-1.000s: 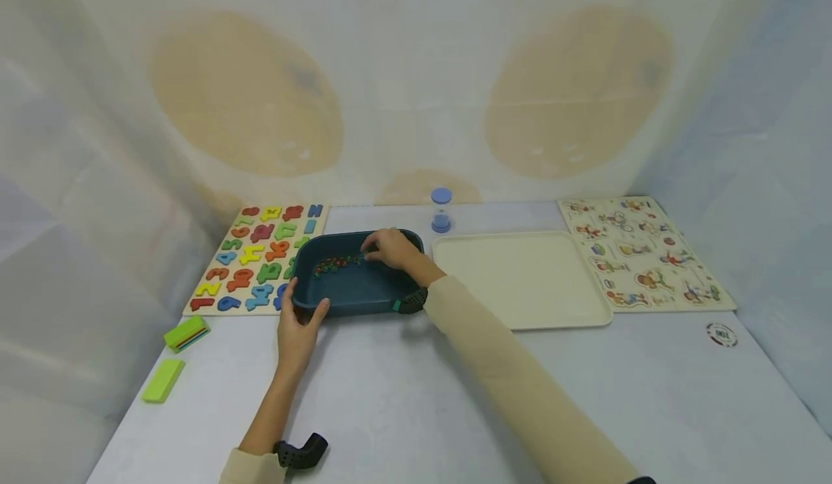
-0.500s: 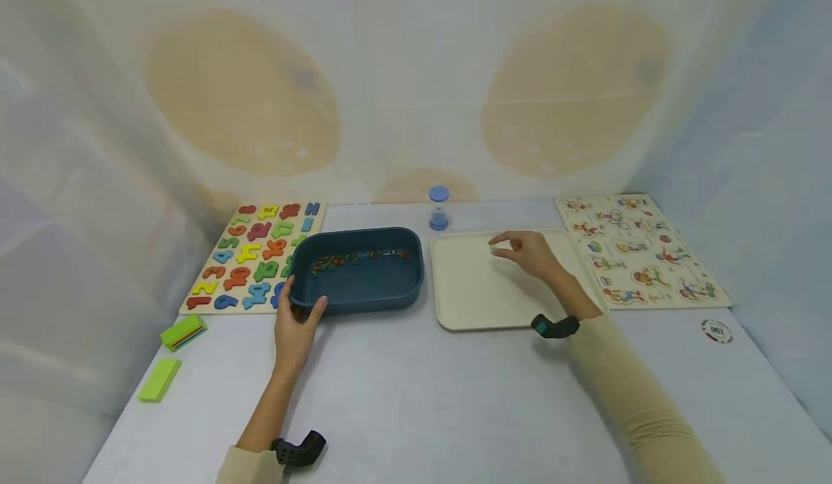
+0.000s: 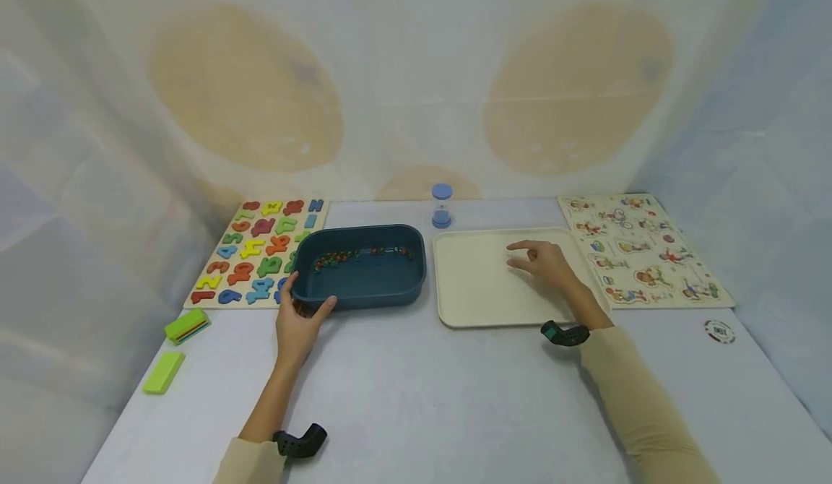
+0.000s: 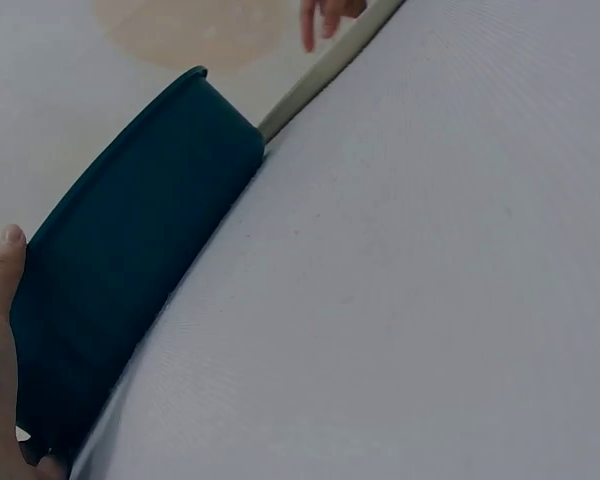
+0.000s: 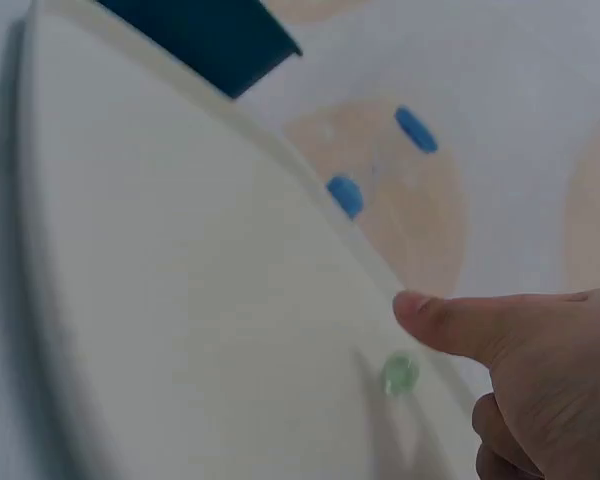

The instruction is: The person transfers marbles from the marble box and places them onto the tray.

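In the head view, a dark teal plastic basin (image 3: 360,292) stands left of centre with several small red and green beads (image 3: 334,258) along its floor. My left hand (image 3: 295,329) holds the basin's near left corner, thumb on the front wall and fingers along the left side. My right hand (image 3: 542,261) hovers over a cream tray (image 3: 477,303), thumb and index finger apart with nothing between them. A translucent green bead (image 5: 400,372) shows just below the thumb in the right wrist view; whether it touches the tray is unclear.
A number puzzle board (image 3: 247,253) lies behind the basin's left side, a picture puzzle board (image 3: 640,253) beyond the tray's right. A blue-capped hourglass (image 3: 442,206) stands at the back. Green blocks (image 3: 164,373) lie at left; a round printed disc (image 3: 719,331) lies at right.
My right hand has moved from inside the basin rightward to above the tray, and its pinched fingertips have parted, letting go of the small bead. My left hand has stayed on the basin.
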The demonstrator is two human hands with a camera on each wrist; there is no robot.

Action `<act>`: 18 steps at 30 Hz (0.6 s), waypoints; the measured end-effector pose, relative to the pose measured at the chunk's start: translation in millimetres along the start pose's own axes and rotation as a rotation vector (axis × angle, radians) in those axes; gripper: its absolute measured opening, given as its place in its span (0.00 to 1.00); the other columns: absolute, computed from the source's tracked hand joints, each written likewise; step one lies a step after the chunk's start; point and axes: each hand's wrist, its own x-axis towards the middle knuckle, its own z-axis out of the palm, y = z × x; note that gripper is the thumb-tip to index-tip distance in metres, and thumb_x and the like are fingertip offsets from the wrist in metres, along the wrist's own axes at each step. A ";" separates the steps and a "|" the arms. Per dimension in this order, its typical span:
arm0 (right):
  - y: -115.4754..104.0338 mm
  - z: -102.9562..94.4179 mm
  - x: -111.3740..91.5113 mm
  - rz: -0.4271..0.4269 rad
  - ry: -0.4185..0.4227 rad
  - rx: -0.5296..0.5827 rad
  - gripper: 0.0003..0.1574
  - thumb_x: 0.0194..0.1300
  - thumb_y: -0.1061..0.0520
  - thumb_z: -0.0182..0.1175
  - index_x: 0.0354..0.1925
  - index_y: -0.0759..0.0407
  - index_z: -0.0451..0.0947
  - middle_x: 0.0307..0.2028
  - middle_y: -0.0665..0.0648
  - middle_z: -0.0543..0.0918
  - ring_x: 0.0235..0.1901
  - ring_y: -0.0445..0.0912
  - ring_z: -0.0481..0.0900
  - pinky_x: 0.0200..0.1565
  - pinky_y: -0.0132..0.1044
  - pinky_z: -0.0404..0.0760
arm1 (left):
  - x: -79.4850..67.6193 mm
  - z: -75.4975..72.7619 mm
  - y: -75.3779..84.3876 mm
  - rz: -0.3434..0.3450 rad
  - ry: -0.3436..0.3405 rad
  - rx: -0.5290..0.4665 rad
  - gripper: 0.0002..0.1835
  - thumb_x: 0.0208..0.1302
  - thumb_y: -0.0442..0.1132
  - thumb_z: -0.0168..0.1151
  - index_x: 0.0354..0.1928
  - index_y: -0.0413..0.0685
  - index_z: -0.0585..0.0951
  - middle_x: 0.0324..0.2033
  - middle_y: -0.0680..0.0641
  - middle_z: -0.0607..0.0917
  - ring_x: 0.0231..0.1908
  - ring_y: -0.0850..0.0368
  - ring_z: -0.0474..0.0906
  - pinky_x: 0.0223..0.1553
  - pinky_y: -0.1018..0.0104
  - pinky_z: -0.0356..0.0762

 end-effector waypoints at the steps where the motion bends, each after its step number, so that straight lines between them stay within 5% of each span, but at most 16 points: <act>1: -7.0 1.6 5.6 -0.010 0.009 0.017 0.22 0.54 0.48 0.63 0.46 0.57 0.79 0.09 0.47 0.57 0.11 0.39 0.50 0.14 0.31 0.55 | 0.2 0.1 -0.4 -0.005 0.000 -0.002 0.46 0.45 0.56 0.68 0.65 0.67 0.53 0.65 0.43 0.58 0.62 0.47 0.60 0.59 0.52 0.64; 10: -109.6 35.1 77.5 -0.202 0.016 0.179 0.19 0.53 0.49 0.64 0.43 0.56 0.80 0.08 0.48 0.57 0.10 0.40 0.50 0.15 0.32 0.55 | 1.4 -0.1 0.4 -0.028 0.017 -0.009 0.41 0.48 0.57 0.65 0.63 0.69 0.55 0.65 0.45 0.58 0.62 0.48 0.60 0.58 0.54 0.65; 18: -176.0 99.0 121.0 -0.301 -0.199 0.168 0.17 0.56 0.50 0.62 0.45 0.53 0.80 0.08 0.47 0.58 0.10 0.40 0.52 0.17 0.30 0.57 | -0.2 1.7 -0.6 -0.024 0.017 -0.008 0.42 0.48 0.56 0.66 0.64 0.66 0.55 0.65 0.42 0.59 0.62 0.47 0.61 0.58 0.53 0.65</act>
